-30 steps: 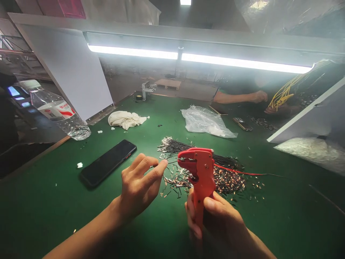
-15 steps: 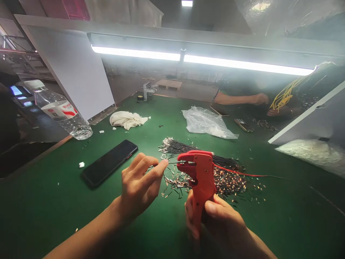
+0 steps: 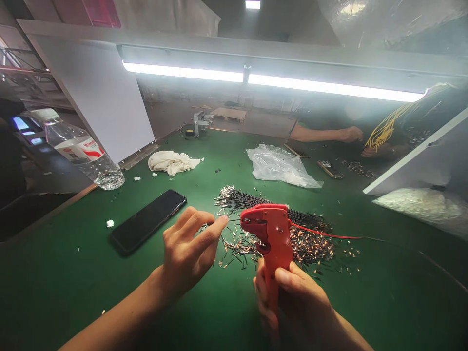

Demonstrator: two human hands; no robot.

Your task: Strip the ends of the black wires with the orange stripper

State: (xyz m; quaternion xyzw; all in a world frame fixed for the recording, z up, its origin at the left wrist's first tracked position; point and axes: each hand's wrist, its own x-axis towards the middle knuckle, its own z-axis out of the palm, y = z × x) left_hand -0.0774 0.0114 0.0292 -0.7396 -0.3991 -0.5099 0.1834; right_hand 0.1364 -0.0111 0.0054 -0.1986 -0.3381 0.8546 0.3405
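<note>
Mid-bench (image 3: 73, 282), the left hand (image 3: 188, 251) pinches 1 thin wire (image 3: 234, 222), its end level with the stripper (image 3: 272, 234) mouth, likely for feeding. The right hand (image 3: 288, 297) clenches the stripper's handles, holding it upright. The wire pile (image 3: 256, 202) lies just behind, handy.

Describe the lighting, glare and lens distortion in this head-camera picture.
Head view: the strip light blows out to white and hazes the background, washing out the co-worker's arm; the wide lens stretches things at the edges; the green table is evenly lit, with faint shadow under the left hand and the right hand, which grips the red tool, sharp at centre.
</note>
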